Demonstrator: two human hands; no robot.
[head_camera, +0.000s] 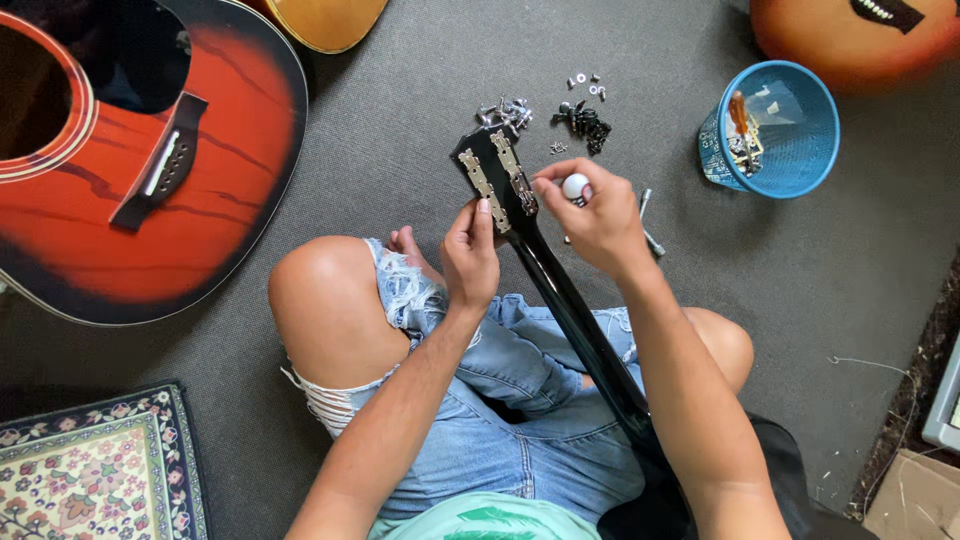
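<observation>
Left hand (470, 255) is wrapped around the black guitar neck (575, 320) just under the headstock (497, 178), with the thumb lying up along the side of the headstock. Right hand (600, 222) is pinched shut on a small white tuner knob (576, 186) at the right edge of the headstock, fingers curled tight around it. Two long silver tuner plates (487, 190) run down the back of the headstock, side by side. The black guitar lies across the person's lap, its neck sloping up and away over the blue torn jeans (520, 440), and the headstock points toward the top of the view. On the grey carpet floor (400, 110), just past the tip of the headstock, sits a little heap of silver screws (508, 112). Near it on the right is a clump of small black parts (585, 123), and a few tiny washers (587, 84) lie a bit farther up. A thin silver tool (648, 222) lies on the floor beside the right hand, partly hidden by it. A blue mesh basket (790, 150) stands well off to the right, with a screwdriver with an orange handle (738, 108) in it. A big red and black guitar (140, 170) lies flat on the left, and a flowered rug (95, 470) is at the bottom left corner.
</observation>
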